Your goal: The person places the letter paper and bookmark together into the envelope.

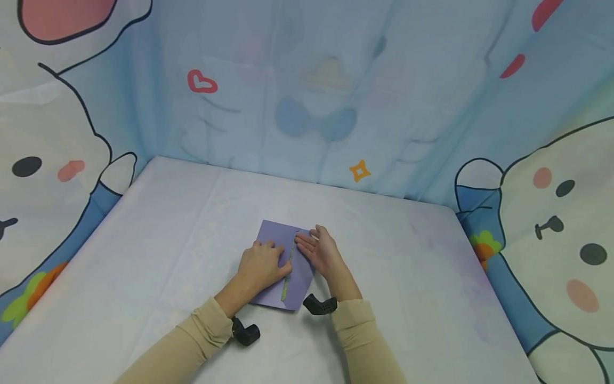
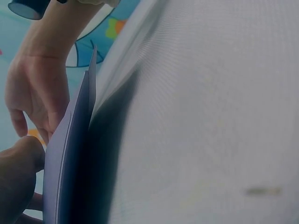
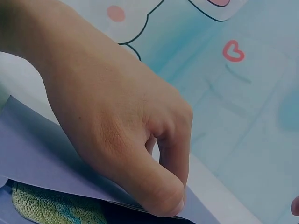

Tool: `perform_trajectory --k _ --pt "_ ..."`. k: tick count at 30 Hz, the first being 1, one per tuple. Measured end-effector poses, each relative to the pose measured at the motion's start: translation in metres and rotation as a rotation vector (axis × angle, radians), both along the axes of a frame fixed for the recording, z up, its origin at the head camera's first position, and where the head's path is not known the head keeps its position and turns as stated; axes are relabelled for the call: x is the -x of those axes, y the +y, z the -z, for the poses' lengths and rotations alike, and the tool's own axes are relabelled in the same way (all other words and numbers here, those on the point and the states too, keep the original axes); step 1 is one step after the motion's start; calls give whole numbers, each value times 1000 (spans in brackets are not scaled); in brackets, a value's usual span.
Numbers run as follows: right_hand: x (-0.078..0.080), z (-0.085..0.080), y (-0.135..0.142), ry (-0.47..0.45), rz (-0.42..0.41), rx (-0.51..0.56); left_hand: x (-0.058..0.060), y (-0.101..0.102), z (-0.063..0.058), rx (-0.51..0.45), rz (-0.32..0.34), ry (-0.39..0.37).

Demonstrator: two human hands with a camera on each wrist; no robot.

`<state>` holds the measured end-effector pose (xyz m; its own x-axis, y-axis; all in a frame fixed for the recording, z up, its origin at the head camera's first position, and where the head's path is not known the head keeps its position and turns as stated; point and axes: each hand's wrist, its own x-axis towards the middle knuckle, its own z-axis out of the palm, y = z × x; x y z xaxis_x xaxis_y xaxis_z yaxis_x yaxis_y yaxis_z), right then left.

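Observation:
A purple paper folder (image 1: 273, 290) lies on the white table, its two flaps parted by a narrow gap. Through the gap shows a green patterned strip; in the right wrist view this is a rough, woven-looking green and blue piece (image 3: 56, 205) beneath the flap. My left hand (image 1: 261, 265) lies over the left flap with bent fingers, and its thumb and forefinger seem to pinch that flap's edge; the fingertips are partly hidden. At the right flap, my right hand (image 1: 326, 255) has its fingers extended, palm turned inward, the fingertips touching or very near the paper.
The white table (image 1: 201, 213) spreads around the folder. A blue curtain (image 1: 230, 122) with cartoon figures hangs behind and at both sides. Black wrist cameras, one (image 1: 245, 332) on the left and one (image 1: 320, 305) on the right, jut out by the sleeves.

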<state>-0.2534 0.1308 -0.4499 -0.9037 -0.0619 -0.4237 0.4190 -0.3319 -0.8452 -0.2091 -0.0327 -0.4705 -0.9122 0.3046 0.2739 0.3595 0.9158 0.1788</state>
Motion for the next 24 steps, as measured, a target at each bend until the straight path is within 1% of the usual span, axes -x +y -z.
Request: perform_trajectory --k 5,10,17,24 --pt "-8 2 4 -9 -2 -20 -1 2 2 -1 8 -5" --pt "-23 5 7 -25 -37 -36 -1 2 2 8 3 -15" --pt "-47 7 5 14 -116 -33 1 -1 1 9 -1 -19" --pt "-63 7 4 22 -139 -36 0 1 0 20 -6 -52"
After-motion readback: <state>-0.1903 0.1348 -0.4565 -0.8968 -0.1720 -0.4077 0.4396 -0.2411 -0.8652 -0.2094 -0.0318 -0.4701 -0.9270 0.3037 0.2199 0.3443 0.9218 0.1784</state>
